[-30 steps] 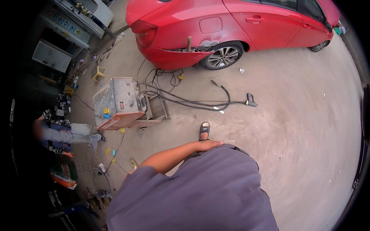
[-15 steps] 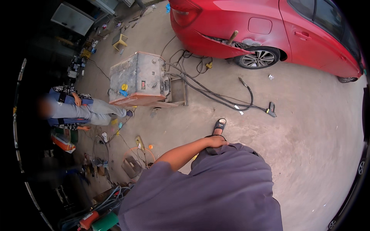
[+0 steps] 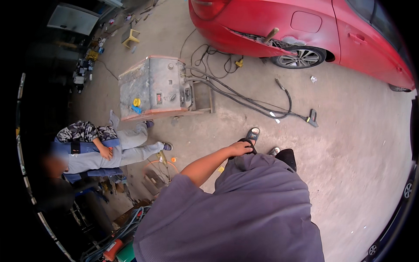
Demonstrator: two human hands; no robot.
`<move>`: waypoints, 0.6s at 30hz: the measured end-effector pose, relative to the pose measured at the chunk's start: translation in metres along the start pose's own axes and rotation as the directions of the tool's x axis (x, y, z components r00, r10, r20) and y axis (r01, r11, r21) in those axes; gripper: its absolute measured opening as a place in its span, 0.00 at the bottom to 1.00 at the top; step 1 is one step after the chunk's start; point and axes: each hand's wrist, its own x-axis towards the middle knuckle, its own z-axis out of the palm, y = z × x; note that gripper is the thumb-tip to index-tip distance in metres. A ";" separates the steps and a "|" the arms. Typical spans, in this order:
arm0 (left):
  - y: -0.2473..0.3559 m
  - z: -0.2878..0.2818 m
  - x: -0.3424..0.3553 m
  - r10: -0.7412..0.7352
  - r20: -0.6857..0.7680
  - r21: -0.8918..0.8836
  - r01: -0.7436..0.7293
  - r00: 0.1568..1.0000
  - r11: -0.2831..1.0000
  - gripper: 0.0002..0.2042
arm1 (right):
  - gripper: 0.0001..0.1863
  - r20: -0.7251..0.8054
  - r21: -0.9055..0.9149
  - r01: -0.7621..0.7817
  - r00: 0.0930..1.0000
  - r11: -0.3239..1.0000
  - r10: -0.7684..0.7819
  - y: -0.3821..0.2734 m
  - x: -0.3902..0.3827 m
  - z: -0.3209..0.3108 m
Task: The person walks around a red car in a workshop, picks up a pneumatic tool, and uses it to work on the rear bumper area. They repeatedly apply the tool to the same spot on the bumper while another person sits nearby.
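My left arm comes out of my grey sleeve in the middle of the frame, bent at the elbow, forearm angling up and to the right. My left hand (image 3: 241, 148) rests at my waist, fingers curled together against the top of my dark trousers (image 3: 286, 157); whether they grip the cloth I cannot tell. My right hand is out of sight behind my grey shirt (image 3: 235, 214).

Just above the hand, my sandalled foot (image 3: 252, 133) stands on the concrete floor (image 3: 349, 144). In the upper middle a grey welding machine (image 3: 157, 87) sits on a low cart, black cables (image 3: 244, 98) trailing right toward a red car (image 3: 305, 26) along the top edge. At the left, another person (image 3: 94, 146) in grey trousers crouches beside the machine.
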 end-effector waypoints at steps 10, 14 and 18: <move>-0.074 -0.018 0.043 -0.355 -0.323 0.015 0.380 0.877 0.925 0.22 | 0.15 0.051 -0.043 -0.136 0.989 0.990 0.138 0.008 0.057 -0.092; -0.016 -0.017 0.097 -0.302 -0.362 -0.030 0.313 0.882 0.949 0.20 | 0.14 0.002 -0.144 -0.148 0.989 0.978 0.150 0.043 0.154 -0.120; -0.028 0.004 0.209 -0.155 -0.257 0.103 0.186 0.954 0.977 0.19 | 0.11 -0.187 -0.101 -0.235 0.959 0.967 0.214 0.087 0.292 -0.157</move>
